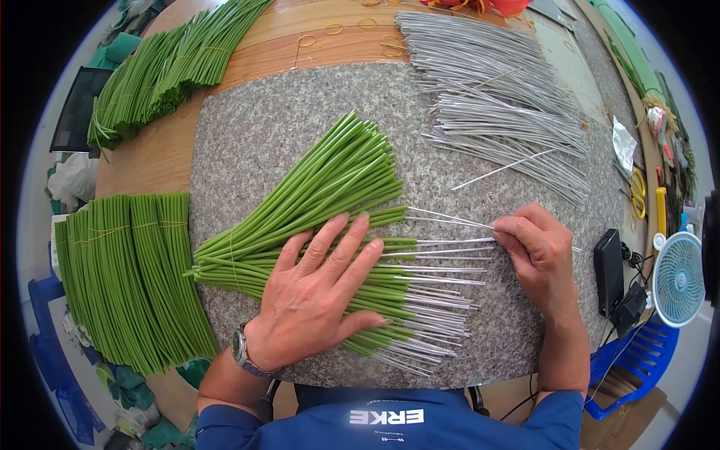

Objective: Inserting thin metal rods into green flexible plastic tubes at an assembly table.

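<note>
**Green tubes and wires on the stone slab**

Green tubes (pixel 322 225) are lying fanned out in the middle of the grey stone slab (pixel 255 127), and I'm watching from my end as the left hand (pixel 319 296) is pressing down on them, palm flat and fingers spread wide, not gripping anything. A lot of the tubes under it are already showing thin silver wires (pixel 442 281) sticking out of their right ends (the lower ones look pretty crowded). The right hand (pixel 536 251) is sitting just right of the fan, fingers pinched shut on a single wire (pixel 450 220) that's pointing into the end of one tube.

Further back on the slab a big loose pile of bare wires (pixel 499 97) is lying well apart from the hands. Off to the left, bundled green tubes (pixel 131 277) are resting on the wooden table (pixel 154 161), with another bundle (pixel 169 71) up top. A small white fan (pixel 679 279) is standing at the right edge.
</note>
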{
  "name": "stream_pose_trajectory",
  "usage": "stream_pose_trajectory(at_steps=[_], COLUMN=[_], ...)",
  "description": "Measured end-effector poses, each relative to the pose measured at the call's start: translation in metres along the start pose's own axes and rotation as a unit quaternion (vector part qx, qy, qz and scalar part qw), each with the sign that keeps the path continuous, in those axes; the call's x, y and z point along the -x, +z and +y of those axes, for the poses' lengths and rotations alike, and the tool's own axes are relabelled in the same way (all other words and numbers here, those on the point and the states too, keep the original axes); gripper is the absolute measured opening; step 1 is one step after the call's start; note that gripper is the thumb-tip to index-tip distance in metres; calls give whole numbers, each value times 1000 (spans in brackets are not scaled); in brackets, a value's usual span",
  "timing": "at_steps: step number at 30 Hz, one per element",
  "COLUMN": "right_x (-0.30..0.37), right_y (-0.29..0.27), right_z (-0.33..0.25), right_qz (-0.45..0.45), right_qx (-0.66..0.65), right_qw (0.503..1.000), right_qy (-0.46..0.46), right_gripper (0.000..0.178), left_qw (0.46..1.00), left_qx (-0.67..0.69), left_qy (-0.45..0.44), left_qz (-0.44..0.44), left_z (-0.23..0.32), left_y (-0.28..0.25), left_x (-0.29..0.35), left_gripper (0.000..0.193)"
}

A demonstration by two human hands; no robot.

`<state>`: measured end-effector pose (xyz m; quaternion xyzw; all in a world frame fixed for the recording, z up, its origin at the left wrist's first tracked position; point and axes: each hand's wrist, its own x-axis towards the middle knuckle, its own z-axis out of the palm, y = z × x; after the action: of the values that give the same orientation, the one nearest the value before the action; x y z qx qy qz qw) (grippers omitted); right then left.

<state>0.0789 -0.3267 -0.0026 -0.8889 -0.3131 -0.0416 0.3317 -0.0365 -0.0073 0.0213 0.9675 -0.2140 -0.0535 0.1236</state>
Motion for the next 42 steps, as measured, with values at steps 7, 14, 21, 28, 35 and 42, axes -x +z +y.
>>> stream_pose_trajectory(at_steps=[7,14,21,28,35,42], right_x=[2,0,2,-3,-8,0], right_y=[3,0,0,11,31,11], right_z=[0,-5,-7,-8,-16,-15], right_qz=[0,-6,-8,4,-20,65], right_qx=[-2,-58,-66,-26,-22,42], right_qw=[1000,998,995,997,985,989], right_qy=[-8,35,71,-71,-170,-128], right_gripper=[14,13,16,17,19,21], left_qw=[1000,1000,1000,1000,1000,1000], left_qx=[-18,-20,-20,-13,3,-13], left_qy=[7,7,4,6,-1,7], left_qz=[-9,-6,-3,1,1,4], left_z=[-1,-1,-1,0,0,-1], left_y=[0,-1,2,0,0,1], left_x=[-1,-1,1,0,-1,0], left_gripper=[89,89,90,89,86,89])
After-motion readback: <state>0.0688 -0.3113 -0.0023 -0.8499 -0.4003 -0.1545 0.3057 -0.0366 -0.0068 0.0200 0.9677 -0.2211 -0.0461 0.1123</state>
